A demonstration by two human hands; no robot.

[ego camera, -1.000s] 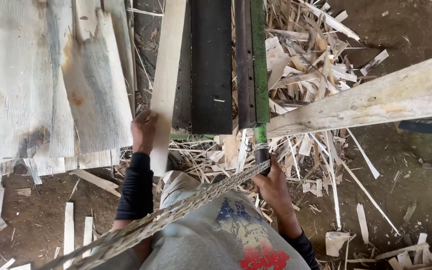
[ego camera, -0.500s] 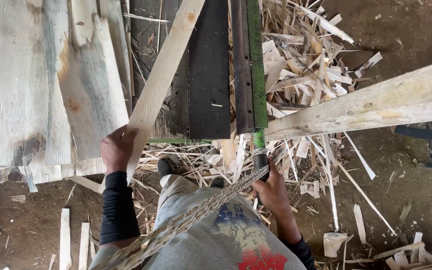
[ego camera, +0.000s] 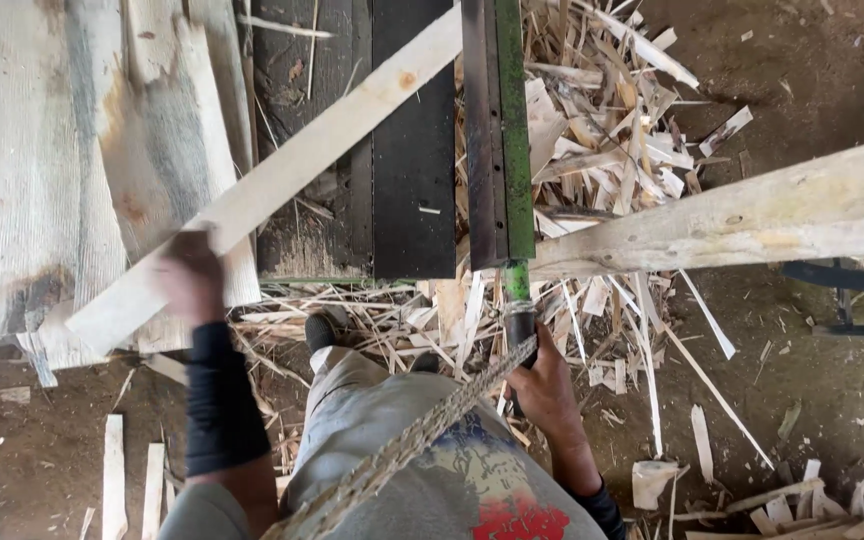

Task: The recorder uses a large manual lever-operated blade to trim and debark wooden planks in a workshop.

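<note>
Swung further round since a second ago, the pale wooden slat (ego camera: 292,180) now lies on a steep diagonal across the dark machine bed (ego camera: 412,150), its far end up near the green rail (ego camera: 514,130) and its near end over the grey weathered boards (ego camera: 42,170) at the left. Left hand (ego camera: 190,278) is closed around the slat's lower part, though motion blur makes the fingers hard to read. Right hand (ego camera: 544,385) has stayed put, wrapped around the dark grip of the green lever (ego camera: 519,300) just below the rail. Between the hands, a braided rope (ego camera: 422,430) crosses the person's lap. Wood offcuts (ego camera: 602,150) litter the dirt floor (ego camera: 812,400), beside a thick pale beam (ego camera: 752,215) at the right.
</note>
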